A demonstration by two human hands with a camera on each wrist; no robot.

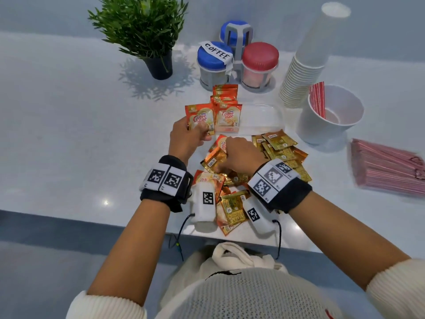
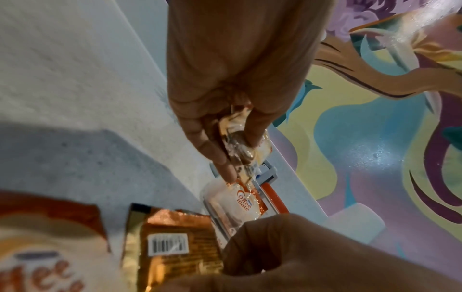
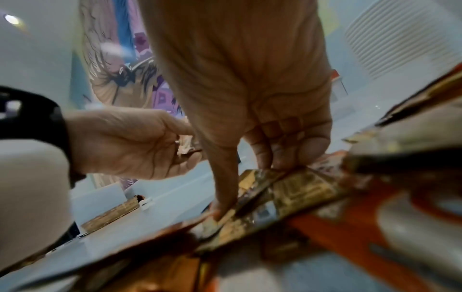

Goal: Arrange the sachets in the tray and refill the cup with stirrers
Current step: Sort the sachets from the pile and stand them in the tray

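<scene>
Sorting of sachets is the step in hand, judging from the head view: an upright row of orange creamer sachets already stands at the left end of the clear tray, faces toward the person, the row running away from them. The left hand pinches one more orange sachet by its lower edge, held upright just left of that row, long axis vertical, print the right way up. The right hand reaches into the loose pile of sachets on the surface, its fingers curled on an orange packet. A white cup at the right holds a few red stirrers; more stirrers lie in a bundle further right.

From the left wrist, thumb and fingers grasp the crumpled bottom of the sachet, which points toward the tray below.

From the right wrist, the index finger presses down on the pile while the other fingers curl over a gold-printed packet; whether it is truly gripped I cannot tell.

Next, I judge, the held sachet must slide in beside the row, kept upright and facing likewise.
</scene>
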